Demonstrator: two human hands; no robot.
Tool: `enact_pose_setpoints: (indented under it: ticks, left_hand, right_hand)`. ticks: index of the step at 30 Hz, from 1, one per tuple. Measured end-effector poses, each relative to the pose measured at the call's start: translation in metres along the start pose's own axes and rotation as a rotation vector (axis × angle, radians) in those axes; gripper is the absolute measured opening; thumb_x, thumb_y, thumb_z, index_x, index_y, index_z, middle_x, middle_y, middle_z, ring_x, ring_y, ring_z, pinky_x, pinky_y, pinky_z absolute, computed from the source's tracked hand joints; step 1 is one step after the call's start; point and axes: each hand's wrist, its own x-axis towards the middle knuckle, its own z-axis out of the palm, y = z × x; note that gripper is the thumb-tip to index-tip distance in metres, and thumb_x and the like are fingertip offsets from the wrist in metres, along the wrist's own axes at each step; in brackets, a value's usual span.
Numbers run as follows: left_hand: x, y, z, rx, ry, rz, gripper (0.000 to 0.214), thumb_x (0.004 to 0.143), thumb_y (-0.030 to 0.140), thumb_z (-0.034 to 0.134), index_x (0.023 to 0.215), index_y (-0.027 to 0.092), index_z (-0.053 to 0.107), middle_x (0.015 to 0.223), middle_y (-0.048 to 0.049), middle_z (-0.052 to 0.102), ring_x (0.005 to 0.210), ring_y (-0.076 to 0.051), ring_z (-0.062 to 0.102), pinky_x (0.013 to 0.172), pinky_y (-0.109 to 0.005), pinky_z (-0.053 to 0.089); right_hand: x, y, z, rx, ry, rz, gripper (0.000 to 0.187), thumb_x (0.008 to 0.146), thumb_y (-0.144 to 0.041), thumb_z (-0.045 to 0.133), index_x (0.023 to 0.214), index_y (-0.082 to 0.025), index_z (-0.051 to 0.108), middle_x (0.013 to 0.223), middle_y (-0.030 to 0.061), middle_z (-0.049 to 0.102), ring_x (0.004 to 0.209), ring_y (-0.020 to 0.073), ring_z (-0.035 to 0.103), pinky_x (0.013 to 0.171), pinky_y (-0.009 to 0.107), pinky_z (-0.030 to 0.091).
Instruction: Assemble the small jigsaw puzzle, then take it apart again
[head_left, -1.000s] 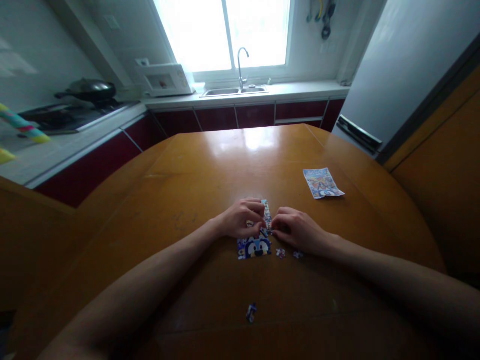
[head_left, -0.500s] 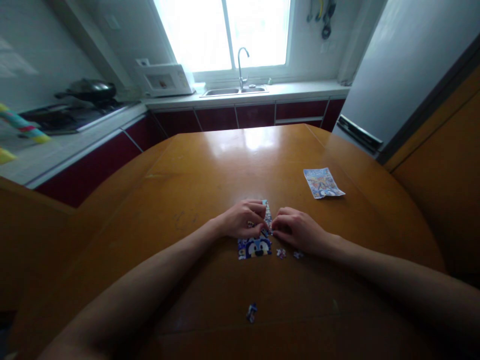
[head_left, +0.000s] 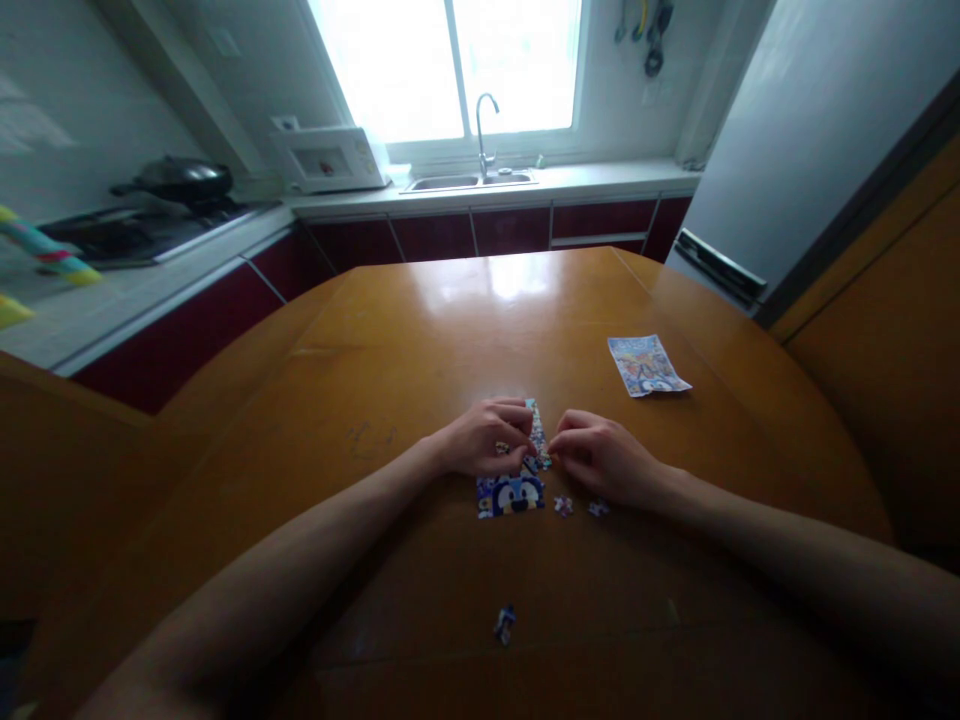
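One puzzle (head_left: 516,497) near frame centre is probably light, weakly joined; hold its edges. Your left hand (head_left: 487,438) and right hand (head_left: 604,458) have narrow fingers; their grip I cannot tell.

- big bright window (head_left: 517,65), top center of the frame, pretty blown out
- curvy metal faucet (head_left: 484,163) right below it, plus a steel sink (head_left: 444,184) set in the pale countertop (head_left: 607,177)
- white microwave (head_left: 330,162) on the counter, upper left of center
- dark wok-looking pan (head_left: 184,180) sitting on a black stove (head_left: 142,238), upper left
- some yellow and teal striped thing (head_left: 52,258) poking in at the left edge, can't tell what it is
- dark red cabinets (head_left: 435,238) under the counter
- grayish fridge (head_left: 810,150), upper right, dark handle (head_left: 720,268) near its bottom
- dark stuff (head_left: 654,60) hanging on the wall, top right
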Motion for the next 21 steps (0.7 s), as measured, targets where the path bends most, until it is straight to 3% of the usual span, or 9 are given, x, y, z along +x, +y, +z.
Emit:
enact_pose_setpoints:
  ticks: [8, 21]
  left_hand:
    - [0.0028, 0.0015, -0.0001, 0.019, -0.058, -0.016, 0.021, 0.084, 0.021, 0.055, 0.082, 0.022, 0.075, 0.071, -0.0048, 0.061, 0.069, -0.016, 0.053, 0.068, -0.031, 0.046]
    - [0.0020, 0.0015, 0.0024, -0.070, -0.034, -0.025, 0.023, 0.081, 0.015, 0.055, 0.088, 0.021, 0.076, 0.074, -0.0049, 0.062, 0.072, -0.015, 0.055, 0.070, -0.029, 0.049]
  right_hand:
    - [-0.0013, 0.0006, 0.0006, -0.007, -0.065, -0.018, 0.020, 0.082, -0.009, 0.059, 0.088, -0.021, 0.074, 0.086, 0.0035, 0.062, 0.079, 0.0147, 0.058, 0.071, 0.026, 0.045]
    - [0.0012, 0.0021, 0.0020, 0.015, -0.059, 0.012, 0.021, 0.088, -0.011, 0.056, 0.093, -0.021, 0.073, 0.089, 0.0043, 0.063, 0.079, 0.0153, 0.058, 0.073, 0.027, 0.046]
